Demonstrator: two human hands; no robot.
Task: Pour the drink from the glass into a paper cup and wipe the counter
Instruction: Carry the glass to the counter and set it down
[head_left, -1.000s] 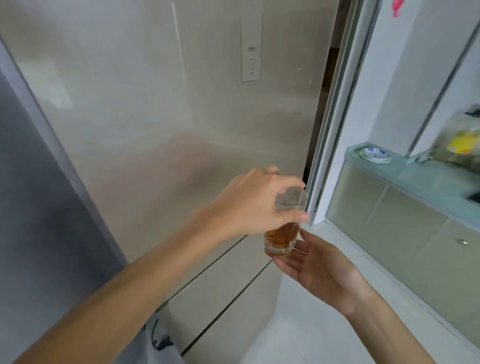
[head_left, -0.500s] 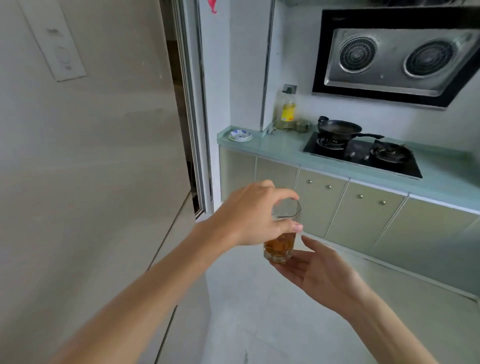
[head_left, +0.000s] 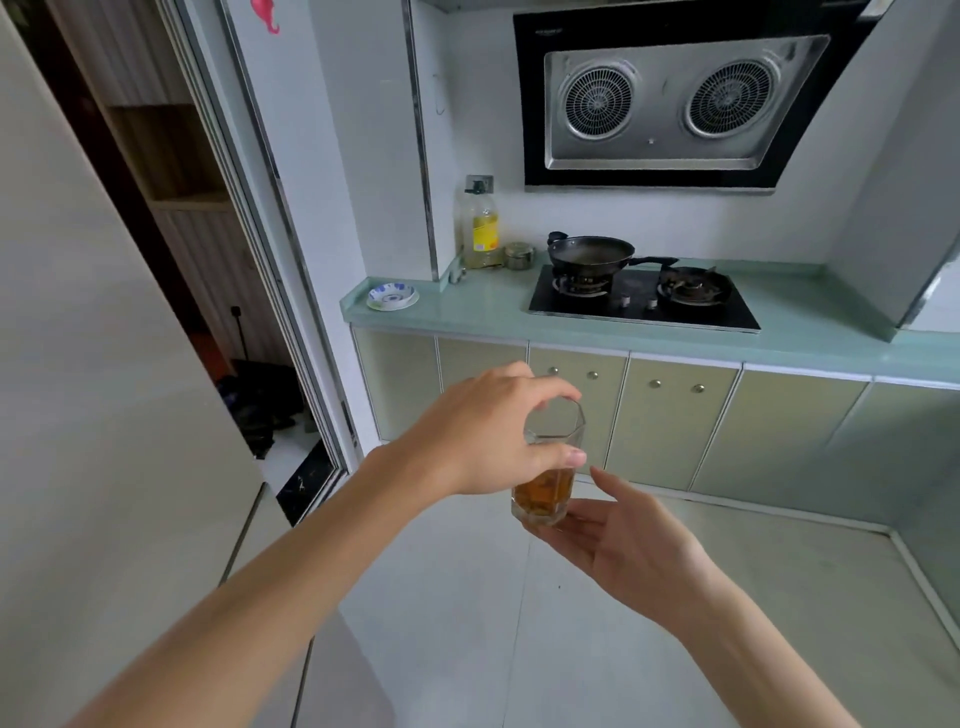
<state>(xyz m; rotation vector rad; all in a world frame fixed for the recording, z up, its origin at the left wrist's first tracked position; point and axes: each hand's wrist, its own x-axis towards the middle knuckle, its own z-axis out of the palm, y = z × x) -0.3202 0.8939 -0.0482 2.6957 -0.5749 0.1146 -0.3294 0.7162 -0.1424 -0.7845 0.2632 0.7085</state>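
My left hand (head_left: 483, 431) grips a clear faceted glass (head_left: 545, 493) from above, fingers curled round its rim. The glass is upright and holds amber drink in its lower part. My right hand (head_left: 623, 545) lies palm up just under the glass, fingers straight, touching its base. Both hands are in mid-air over the floor, in front of the pale green counter (head_left: 467, 312). No paper cup or cloth is in view.
On the counter stand a small blue-and-white dish (head_left: 392, 297), an oil bottle (head_left: 481, 228), a small metal tin (head_left: 518, 255) and a black hob (head_left: 644, 304) with a pan (head_left: 592, 252). A range hood hangs above. A sliding door frame (head_left: 270, 218) is at left.
The view has swung right from a beige wall to the kitchen counter and hob, and come closer to them. The hands keep the same hold on the glass.
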